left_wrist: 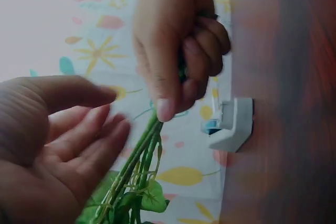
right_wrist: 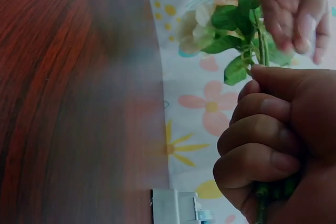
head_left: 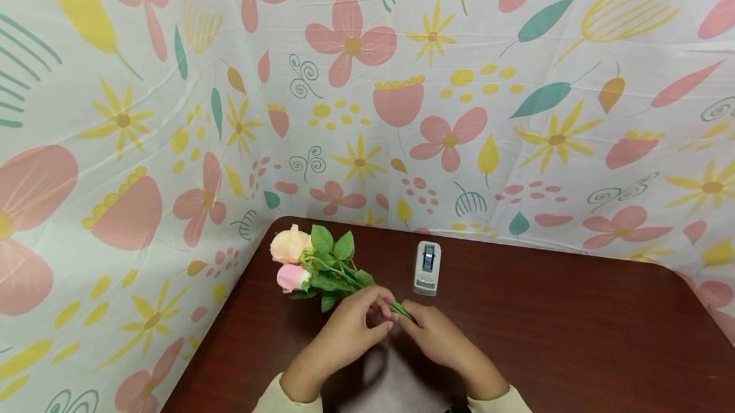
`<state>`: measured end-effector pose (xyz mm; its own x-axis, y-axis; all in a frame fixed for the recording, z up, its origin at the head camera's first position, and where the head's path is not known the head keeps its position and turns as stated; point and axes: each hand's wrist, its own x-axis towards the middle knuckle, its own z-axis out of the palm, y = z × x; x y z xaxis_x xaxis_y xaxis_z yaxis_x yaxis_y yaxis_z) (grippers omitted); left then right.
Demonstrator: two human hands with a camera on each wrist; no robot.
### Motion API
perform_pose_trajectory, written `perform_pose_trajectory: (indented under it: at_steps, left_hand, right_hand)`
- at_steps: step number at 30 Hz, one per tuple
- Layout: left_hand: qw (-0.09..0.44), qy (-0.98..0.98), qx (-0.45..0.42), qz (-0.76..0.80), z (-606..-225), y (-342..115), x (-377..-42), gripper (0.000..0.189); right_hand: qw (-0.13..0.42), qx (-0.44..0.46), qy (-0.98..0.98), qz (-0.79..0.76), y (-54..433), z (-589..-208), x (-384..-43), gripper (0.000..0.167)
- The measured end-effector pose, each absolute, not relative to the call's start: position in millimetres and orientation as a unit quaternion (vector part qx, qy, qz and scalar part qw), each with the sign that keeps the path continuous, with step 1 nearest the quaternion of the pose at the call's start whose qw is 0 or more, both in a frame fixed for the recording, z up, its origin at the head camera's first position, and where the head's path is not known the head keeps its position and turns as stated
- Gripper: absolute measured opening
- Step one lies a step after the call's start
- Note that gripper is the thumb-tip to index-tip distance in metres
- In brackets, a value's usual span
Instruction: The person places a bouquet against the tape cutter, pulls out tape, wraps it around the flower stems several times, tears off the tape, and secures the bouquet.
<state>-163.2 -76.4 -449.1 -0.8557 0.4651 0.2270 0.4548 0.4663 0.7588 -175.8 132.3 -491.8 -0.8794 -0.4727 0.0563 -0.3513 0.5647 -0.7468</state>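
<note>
A small bunch of roses lies slanted over the table's left part in the head view, with a peach rose [head_left: 291, 245] and a pink rose [head_left: 291, 277] at its upper left end. My right hand [head_left: 439, 336] grips the green stems [left_wrist: 137, 156] near their lower ends, fingers wrapped round them in the right wrist view. Close beside the stems is my left hand [head_left: 353, 327]; its thumb and loosely bent fingers stand apart with nothing between them in the left wrist view. Green leaves [right_wrist: 239, 22] spread between the blooms and the hands.
A light grey tape dispenser [head_left: 427, 267] stands on the dark red-brown table [head_left: 563, 323], just beyond the hands. Flower-patterned cloth [head_left: 356, 113] hangs behind the table and along its left side.
</note>
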Motion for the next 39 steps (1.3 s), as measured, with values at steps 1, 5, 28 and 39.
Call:
perform_pose_trajectory:
  at_steps: [1, 5, 28, 39]
  left_hand:
    - [-0.018, 0.863, 0.281, 0.420, -448, -75, -163, 0.032]
    - [-0.104, 0.900, 0.315, 0.285, -450, -68, -168, 0.044]
    - [-0.152, 0.927, 0.343, -0.003, -479, -72, -186, 0.019]
    - [-0.147, 0.901, 0.408, 0.025, -483, -75, -184, 0.021]
  right_hand:
    - [0.079, -0.235, 0.882, -0.401, 133, -492, -175, 0.030]
    - [0.089, -0.239, 0.882, -0.395, 135, -490, -174, 0.026]
    - [0.129, -0.270, 0.887, -0.352, 152, -483, -175, 0.027]
    - [0.158, -0.295, 0.860, -0.385, 167, -479, -180, 0.029]
